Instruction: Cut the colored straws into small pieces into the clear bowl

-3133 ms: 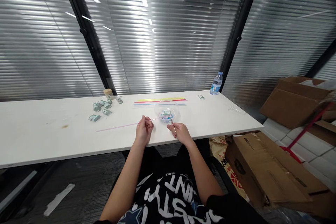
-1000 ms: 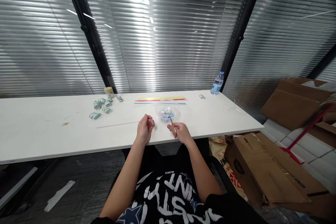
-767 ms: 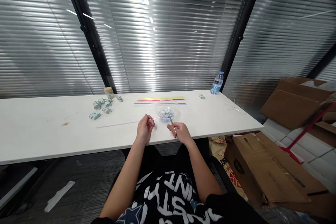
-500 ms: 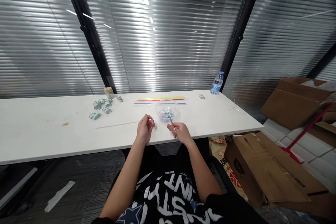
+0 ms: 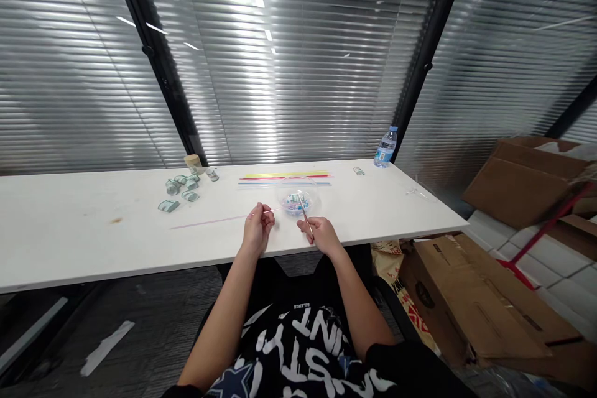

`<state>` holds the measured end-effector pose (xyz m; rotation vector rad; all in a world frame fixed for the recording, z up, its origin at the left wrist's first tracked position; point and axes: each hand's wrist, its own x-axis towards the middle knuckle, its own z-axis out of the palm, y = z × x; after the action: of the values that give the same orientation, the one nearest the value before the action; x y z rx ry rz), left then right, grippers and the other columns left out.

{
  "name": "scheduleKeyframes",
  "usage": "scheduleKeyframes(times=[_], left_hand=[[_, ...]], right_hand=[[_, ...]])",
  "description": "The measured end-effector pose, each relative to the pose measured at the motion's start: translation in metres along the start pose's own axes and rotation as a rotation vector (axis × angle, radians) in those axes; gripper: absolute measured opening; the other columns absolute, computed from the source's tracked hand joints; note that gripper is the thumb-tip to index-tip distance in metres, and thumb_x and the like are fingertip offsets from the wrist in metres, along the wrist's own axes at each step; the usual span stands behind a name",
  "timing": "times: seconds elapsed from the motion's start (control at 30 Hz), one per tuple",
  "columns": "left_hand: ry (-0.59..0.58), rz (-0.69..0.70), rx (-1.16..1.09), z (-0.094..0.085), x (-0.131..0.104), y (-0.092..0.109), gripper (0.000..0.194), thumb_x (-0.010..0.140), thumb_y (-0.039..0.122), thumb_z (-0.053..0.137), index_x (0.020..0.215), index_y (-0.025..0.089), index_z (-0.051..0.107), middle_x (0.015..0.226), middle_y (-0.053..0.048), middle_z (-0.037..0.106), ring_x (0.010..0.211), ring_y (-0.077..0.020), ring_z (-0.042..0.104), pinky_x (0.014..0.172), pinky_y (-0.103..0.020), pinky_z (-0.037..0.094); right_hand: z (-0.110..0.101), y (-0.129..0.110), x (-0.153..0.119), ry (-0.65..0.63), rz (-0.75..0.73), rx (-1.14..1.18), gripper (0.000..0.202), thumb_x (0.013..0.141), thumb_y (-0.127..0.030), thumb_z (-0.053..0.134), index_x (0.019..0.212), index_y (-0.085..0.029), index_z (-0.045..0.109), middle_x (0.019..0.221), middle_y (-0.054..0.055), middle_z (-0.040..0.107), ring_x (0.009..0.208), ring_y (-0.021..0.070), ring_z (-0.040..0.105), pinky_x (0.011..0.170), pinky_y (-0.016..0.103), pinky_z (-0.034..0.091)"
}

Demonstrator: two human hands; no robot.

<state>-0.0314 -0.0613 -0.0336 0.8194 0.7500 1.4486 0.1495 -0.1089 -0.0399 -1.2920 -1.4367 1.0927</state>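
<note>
My left hand (image 5: 259,227) is closed on a thin pink strip (image 5: 209,222), whose long end runs left over the white table (image 5: 116,249) and whose short end points at the bowl. My right hand (image 5: 319,234) grips scissors (image 5: 305,216), their blades reaching up over the near side of a clear round bowl (image 5: 315,193). Small blue, pink and green pieces (image 5: 296,202) lie inside the bowl. Behind it, yellow, red and blue strips (image 5: 261,178) lie side by side.
Several small greenish wrapped bundles (image 5: 191,183) and a lidded jar (image 5: 193,163) are on the left. A water bottle (image 5: 385,147) stands at the back right. Cardboard boxes (image 5: 480,292) are beside the table on the right.
</note>
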Motion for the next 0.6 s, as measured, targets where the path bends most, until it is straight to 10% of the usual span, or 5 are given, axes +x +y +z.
scheduleKeyframes(times=[0.6], left_hand=[[0.002, 0.004, -0.009, 0.0008, 0.0001, 0.0005, 0.038, 0.078, 0.051, 0.068, 0.077, 0.016, 0.055, 0.054, 0.001, 0.054, 0.051, -0.0084, 0.050, 0.050, -0.018, 0.039]], right_hand=[[0.0001, 0.0049, 0.0029, 0.001, -0.006, -0.002, 0.054, 0.076, -0.067, 0.056, 0.064, -0.015, 0.055, 0.046, -0.003, 0.044, 0.045, 0.0071, 0.038, 0.052, 0.021, 0.033]])
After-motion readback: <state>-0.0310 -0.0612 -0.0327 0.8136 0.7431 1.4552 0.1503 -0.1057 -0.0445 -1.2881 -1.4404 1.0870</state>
